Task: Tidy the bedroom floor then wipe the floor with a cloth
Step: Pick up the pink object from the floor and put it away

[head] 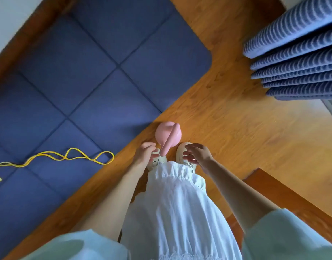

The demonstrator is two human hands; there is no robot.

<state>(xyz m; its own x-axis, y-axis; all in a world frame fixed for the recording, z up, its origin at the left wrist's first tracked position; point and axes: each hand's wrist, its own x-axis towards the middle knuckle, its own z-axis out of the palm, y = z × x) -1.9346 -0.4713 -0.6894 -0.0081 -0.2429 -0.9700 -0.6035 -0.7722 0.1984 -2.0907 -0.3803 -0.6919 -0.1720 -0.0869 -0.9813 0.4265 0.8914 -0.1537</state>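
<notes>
A pink plastic scoop [168, 135] with a long handle lies on the wooden floor [227, 119], just in front of my cream shoes [182, 149]. My left hand [144, 154] is beside the handle's near end, fingers and thumb loosely curved with a gap between them and nothing in it. My right hand [196, 154] hovers over my right shoe, fingers spread and holding nothing. A yellow cord [67, 156] lies in loose loops on the blue padded mat [86, 72] to my left. No cloth is visible.
A blue striped curtain [296, 51] hangs at the upper right. A wooden furniture edge [285, 196] juts in at the lower right. A wooden skirting board [16, 45] runs along the mat's far side. My white skirt [176, 212] hides the floor under me.
</notes>
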